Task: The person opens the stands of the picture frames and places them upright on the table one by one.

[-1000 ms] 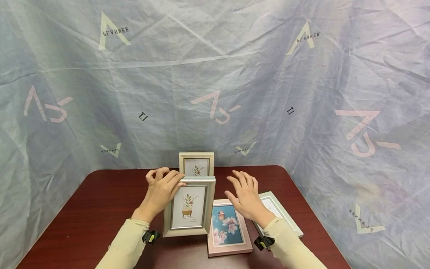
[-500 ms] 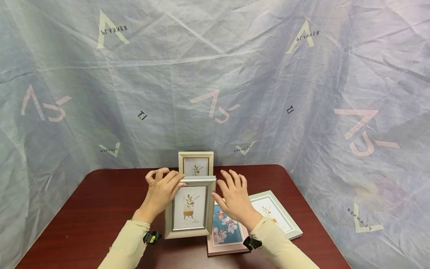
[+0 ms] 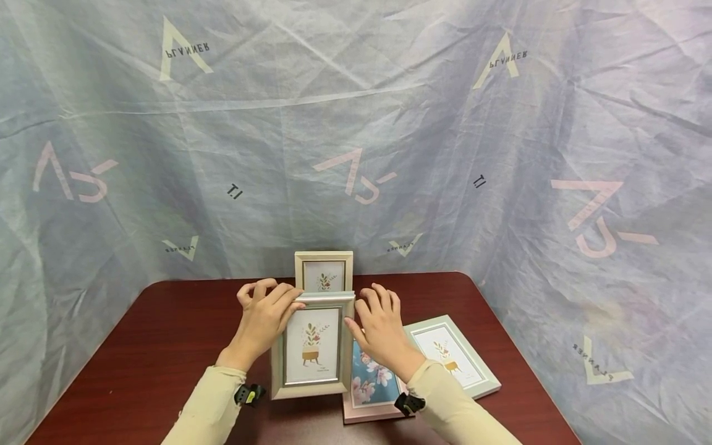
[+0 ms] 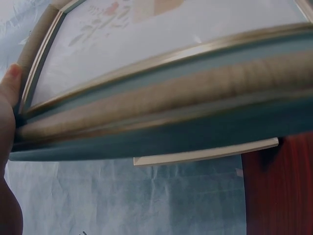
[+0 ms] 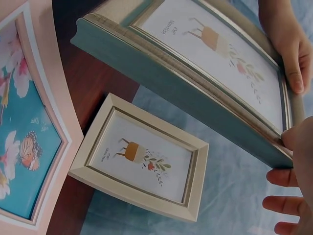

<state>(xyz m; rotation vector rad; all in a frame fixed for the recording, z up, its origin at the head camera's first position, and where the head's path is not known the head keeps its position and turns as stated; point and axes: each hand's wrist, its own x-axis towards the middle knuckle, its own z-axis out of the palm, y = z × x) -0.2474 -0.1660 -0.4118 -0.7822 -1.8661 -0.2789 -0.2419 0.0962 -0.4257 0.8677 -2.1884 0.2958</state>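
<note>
A silver-beige picture frame with a potted-plant print stands roughly upright, facing me; whether its lower edge touches the table cannot be told. My left hand grips its top left corner, thumb in front. At the upper right corner is my right hand; in the right wrist view its thumb lies on the front edge and its fingers sit behind the corner. Behind it stands a cream picture frame, its lower part hidden in the head view. The left wrist view shows the held frame's moulding up close, blurred.
On the dark red table, a pink frame with a blossom picture lies partly under my right forearm. A pale green frame lies flat to its right. A grey printed cloth hangs behind and at both sides.
My right hand has moved left, from apart over the pink frame to the held frame's right corner. My left hand keeps its grip, and that frame has barely shifted.
</note>
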